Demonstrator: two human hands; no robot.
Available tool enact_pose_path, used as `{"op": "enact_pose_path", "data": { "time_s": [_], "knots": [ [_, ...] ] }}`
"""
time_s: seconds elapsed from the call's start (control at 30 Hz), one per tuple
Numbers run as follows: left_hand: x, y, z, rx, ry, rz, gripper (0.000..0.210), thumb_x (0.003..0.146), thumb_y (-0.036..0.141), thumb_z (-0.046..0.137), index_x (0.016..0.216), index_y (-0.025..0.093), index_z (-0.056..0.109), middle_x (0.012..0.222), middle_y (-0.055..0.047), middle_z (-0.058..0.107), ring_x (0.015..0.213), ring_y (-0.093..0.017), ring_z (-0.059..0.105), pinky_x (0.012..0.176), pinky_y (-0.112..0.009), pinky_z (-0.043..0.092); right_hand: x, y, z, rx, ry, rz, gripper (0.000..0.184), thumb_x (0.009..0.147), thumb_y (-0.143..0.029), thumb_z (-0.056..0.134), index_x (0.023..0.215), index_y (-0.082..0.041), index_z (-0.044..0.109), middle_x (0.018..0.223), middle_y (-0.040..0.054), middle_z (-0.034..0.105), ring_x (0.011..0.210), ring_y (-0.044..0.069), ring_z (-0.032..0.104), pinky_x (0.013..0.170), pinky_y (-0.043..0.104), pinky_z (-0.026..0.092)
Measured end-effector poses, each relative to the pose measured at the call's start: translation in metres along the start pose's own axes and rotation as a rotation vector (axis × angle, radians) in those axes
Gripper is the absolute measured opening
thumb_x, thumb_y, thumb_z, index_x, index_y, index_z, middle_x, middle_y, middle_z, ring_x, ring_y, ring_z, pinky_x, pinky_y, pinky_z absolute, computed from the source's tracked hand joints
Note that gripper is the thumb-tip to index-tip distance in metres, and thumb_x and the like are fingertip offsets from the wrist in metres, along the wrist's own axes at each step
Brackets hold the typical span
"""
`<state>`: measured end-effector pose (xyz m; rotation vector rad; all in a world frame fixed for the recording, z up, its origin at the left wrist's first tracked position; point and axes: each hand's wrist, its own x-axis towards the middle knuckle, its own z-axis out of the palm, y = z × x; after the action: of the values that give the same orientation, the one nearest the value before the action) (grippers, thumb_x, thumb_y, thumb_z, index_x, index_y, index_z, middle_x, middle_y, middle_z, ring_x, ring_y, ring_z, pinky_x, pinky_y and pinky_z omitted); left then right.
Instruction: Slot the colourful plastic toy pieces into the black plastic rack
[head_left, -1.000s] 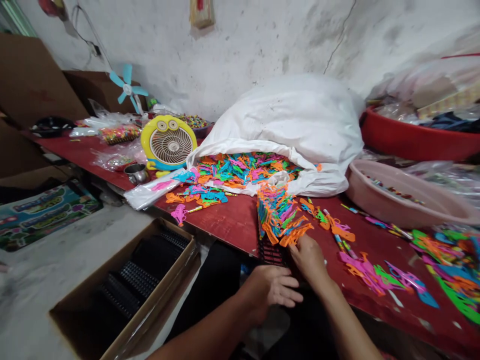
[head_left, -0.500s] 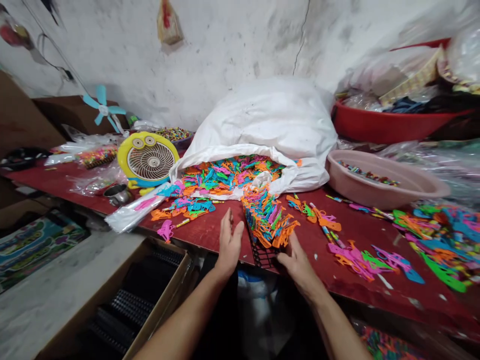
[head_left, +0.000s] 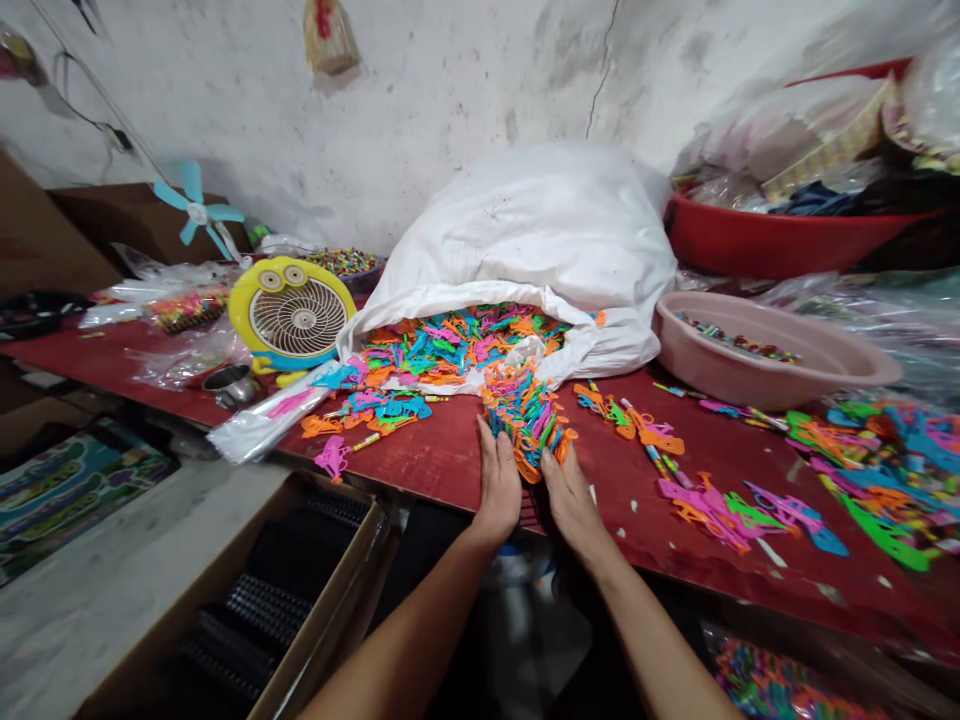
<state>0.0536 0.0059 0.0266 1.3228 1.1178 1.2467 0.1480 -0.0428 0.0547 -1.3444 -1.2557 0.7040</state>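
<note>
Small flat plastic toy pieces (head_left: pixel 529 425) in orange, blue, green and pink stand packed in rows on a black grid tray (head_left: pixel 531 508), mostly covered, at the table's front edge. My left hand (head_left: pixel 498 485) presses along their left side, fingers straight and together. On the right front corner, my right hand (head_left: pixel 571 500) is closed against the same pieces, its thumb toward the front. Together the hands squeeze the rows from both sides. Behind them a big white sack (head_left: pixel 540 230) lies on its side, with more loose pieces of the same kind in its mouth.
Loose toy pieces (head_left: pixel 724 515) lie on the red table (head_left: pixel 442 450), with a larger heap (head_left: pixel 885 465) at right. A pink basin (head_left: pixel 765 370), a yellow fan (head_left: pixel 296 315), a metal cup (head_left: pixel 231 385) and plastic bags (head_left: pixel 262 415) stand around. Below left is a carton (head_left: pixel 315 600) of black trays.
Both hands have moved inward and now touch the sides of the packed toy pieces. The rows look narrower and straighter, and the front pieces have shifted slightly left.
</note>
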Motion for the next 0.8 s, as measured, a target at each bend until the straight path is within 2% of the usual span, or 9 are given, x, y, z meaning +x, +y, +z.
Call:
{"op": "enact_pose_path", "data": {
  "time_s": [0.23, 0.4, 0.53, 0.63, 0.7, 0.73, 0.8],
  "knots": [
    [-0.002, 0.004, -0.002, -0.045, 0.005, 0.003, 0.078, 0.097, 0.064, 0.021, 0.156, 0.019, -0.001, 0.165, -0.005, 0.0, 0.152, -0.016, 0.003, 0.124, -0.033, 0.009, -0.002, 0.005, 0.004, 0.01, -0.052, -0.047, 0.067, 0.097, -0.059, 0.036, 0.151, -0.021, 0.027, 0.148, 0.0118, 0.046, 0.137, 0.022, 0.042, 0.116, 0.042, 0.032],
    [-0.001, 0.007, -0.002, -0.068, 0.014, -0.011, 0.074, 0.096, 0.065, 0.021, 0.156, 0.023, 0.01, 0.164, -0.004, 0.008, 0.151, -0.018, 0.009, 0.124, -0.036, 0.013, 0.004, 0.011, 0.001, -0.028, -0.076, -0.05, 0.067, 0.096, -0.057, 0.039, 0.149, -0.019, 0.028, 0.148, 0.0132, 0.044, 0.137, 0.022, 0.042, 0.117, 0.043, 0.028],
    [-0.002, 0.005, -0.007, -0.048, -0.016, 0.012, 0.073, 0.096, 0.065, 0.024, 0.156, 0.025, 0.014, 0.164, -0.004, 0.013, 0.151, -0.018, 0.013, 0.124, -0.035, 0.014, 0.005, 0.011, -0.007, -0.069, -0.13, -0.115, 0.062, 0.097, -0.052, 0.041, 0.148, -0.02, 0.033, 0.148, 0.012, 0.045, 0.137, 0.022, 0.042, 0.117, 0.044, 0.028],
    [0.0, 0.005, -0.02, 0.016, 0.022, -0.011, 0.075, 0.095, 0.067, 0.025, 0.155, 0.022, 0.017, 0.163, -0.006, 0.015, 0.151, -0.02, 0.014, 0.124, -0.037, 0.013, -0.006, 0.007, -0.024, -0.167, -0.185, -0.153, 0.078, 0.09, -0.047, 0.056, 0.155, -0.02, 0.022, 0.156, 0.0123, 0.034, 0.143, 0.023, 0.033, 0.119, 0.046, 0.025],
    [0.008, 0.013, -0.032, 0.095, 0.067, 0.043, 0.075, 0.096, 0.066, 0.024, 0.155, 0.02, 0.018, 0.163, -0.008, 0.015, 0.151, -0.02, 0.013, 0.125, -0.037, 0.011, -0.018, 0.005, -0.045, -0.27, -0.193, -0.18, 0.086, 0.086, -0.042, 0.062, 0.156, -0.022, 0.017, 0.16, 0.0112, 0.026, 0.146, 0.024, 0.026, 0.119, 0.047, 0.023],
    [0.013, 0.019, -0.039, 0.133, 0.096, 0.105, 0.075, 0.096, 0.065, 0.025, 0.155, 0.019, 0.018, 0.163, -0.008, 0.015, 0.151, -0.019, 0.014, 0.125, -0.036, 0.012, -0.024, 0.004, -0.059, -0.332, -0.183, -0.198, 0.083, 0.086, -0.039, 0.062, 0.156, -0.023, 0.021, 0.16, 0.0102, 0.026, 0.146, 0.024, 0.027, 0.119, 0.047, 0.024],
    [0.028, 0.036, -0.051, 0.228, 0.129, 0.298, 0.072, 0.098, 0.062, 0.025, 0.155, 0.019, 0.019, 0.163, -0.009, 0.017, 0.151, -0.019, 0.016, 0.125, -0.037, 0.013, -0.035, 0.004, -0.094, -0.478, -0.135, -0.246, 0.061, 0.089, -0.036, 0.056, 0.148, -0.024, 0.04, 0.152, 0.0097, 0.041, 0.139, 0.024, 0.039, 0.115, 0.047, 0.031]
  ]
}}
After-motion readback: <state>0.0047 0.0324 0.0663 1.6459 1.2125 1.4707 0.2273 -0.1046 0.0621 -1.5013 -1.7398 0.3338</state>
